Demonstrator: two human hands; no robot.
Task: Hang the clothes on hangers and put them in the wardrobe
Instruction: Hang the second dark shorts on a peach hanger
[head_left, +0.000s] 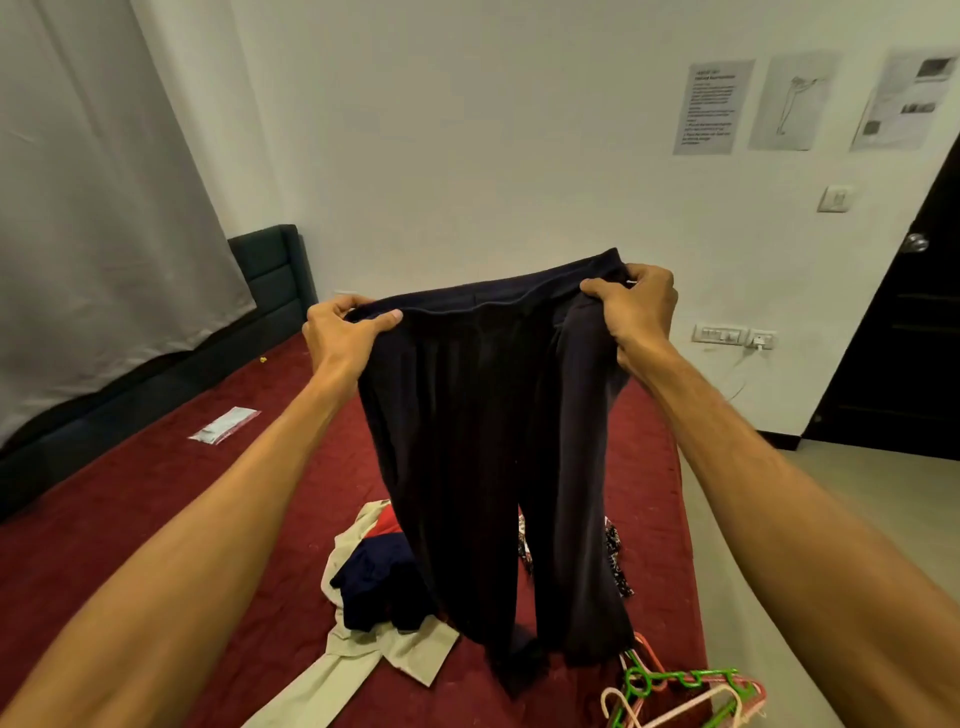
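the left hand (343, 332) and the right hand (631, 306) each grip one end of the waistband of the dark navy soft-cloth trousers (488, 441), thumbs on the near side and fingers curled over the far side, so both hands are closed on the cloth. the trousers hang full length between the arms, over the middle of the bed with the dark red cover (156, 519); whether the hems touch the cover cannot be told. to do this step well, i judge the waistband should be kept taut and level so the legs fall straight, then the two legs brought together seam to seam before either hand lets go to fetch a hanger, since the limp cloth would slump if one end dropped. the tangle of green, pink and white plastic hangers (680, 691) lies just beside the hems, at the bed's near right edge; they look hooked into one another, so lifting one may drag the rest. a heap of beige, navy and red garments (374, 654) lies on the cover to the left of the legs, and a black-and-white patterned cloth (618, 566) shows on their right. no wardrobe is in view. the only holder is a flat clear plastic packet (224, 425) towards the bed's left edge; what it contains cannot be made out.
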